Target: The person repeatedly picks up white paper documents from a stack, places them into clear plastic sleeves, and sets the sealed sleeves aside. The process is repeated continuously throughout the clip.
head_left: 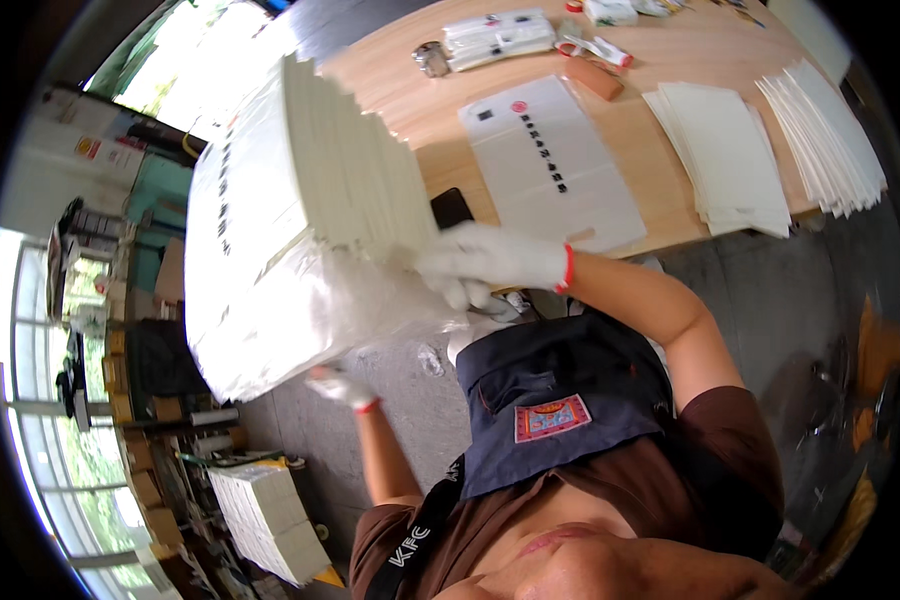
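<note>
While both gloved hands gripped it, a plastic-wrapped bundle of flat cartons [270,230] was held above the floor beside the wooden surface [670,110].
Right hand [490,262] clutched the wrap at its corner; left hand [342,386] supported it underneath.

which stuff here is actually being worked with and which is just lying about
In hand:
- big plastic-wrapped bundle of cream flat sheets
- left hand, white-gloved, under it
- right hand, white-gloved, on its near end

Lying about:
- white printed flat sheet on the wooden table
- fanned cream sheet stacks
- black phone
</note>
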Motion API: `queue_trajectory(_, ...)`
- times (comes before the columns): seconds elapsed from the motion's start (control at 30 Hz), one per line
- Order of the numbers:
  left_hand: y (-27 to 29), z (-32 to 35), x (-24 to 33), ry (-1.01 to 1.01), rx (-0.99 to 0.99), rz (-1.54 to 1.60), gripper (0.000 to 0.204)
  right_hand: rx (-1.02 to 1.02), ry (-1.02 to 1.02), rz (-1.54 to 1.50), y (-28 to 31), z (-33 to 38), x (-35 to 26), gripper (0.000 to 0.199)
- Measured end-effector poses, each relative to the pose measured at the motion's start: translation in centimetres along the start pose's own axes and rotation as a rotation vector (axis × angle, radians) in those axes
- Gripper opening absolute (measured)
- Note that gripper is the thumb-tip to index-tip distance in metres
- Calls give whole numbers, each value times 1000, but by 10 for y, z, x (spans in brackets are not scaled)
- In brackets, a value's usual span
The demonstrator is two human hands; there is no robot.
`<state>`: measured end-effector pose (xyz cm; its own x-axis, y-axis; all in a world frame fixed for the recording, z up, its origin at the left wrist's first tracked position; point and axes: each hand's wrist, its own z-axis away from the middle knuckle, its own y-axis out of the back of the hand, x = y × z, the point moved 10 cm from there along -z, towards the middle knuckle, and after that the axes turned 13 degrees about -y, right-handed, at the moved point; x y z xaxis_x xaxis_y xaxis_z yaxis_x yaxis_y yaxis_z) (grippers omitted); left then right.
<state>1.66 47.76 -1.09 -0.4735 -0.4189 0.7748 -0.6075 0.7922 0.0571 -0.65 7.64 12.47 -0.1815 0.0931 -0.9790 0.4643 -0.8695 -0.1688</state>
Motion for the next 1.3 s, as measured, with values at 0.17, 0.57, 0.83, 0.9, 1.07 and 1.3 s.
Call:
queue_trajectory(0.17, -211, 211, 48, 64, -871, 38, 16, 105, -518, -390, 34, 65, 221, 32)
queue_trajectory(0.57, -437, 284, 133, -503, -1482, -12, 18, 667, -467, -486, 98, 162, 268, 28)
queue_trajectory(0.83, -443, 229, 160, -107, -1231, 149, 24, 804, -458, -348, 218, 84, 263, 58)
queue_trajectory(0.9, -452, 203, 156, 121, -1071, 462, 19, 926, -587, 133, 229, 94, 258, 45)
queue_trajectory(1.07, -479, 145, 179, 497, -954, 1078, 19, 970, -519, 960, 228, 134, 254, 51)
queue_trajectory(1.3, -437, 214, 290, -385, -1364, 519, 18, 1095, 68, -55, 224, 104, 181, 46)
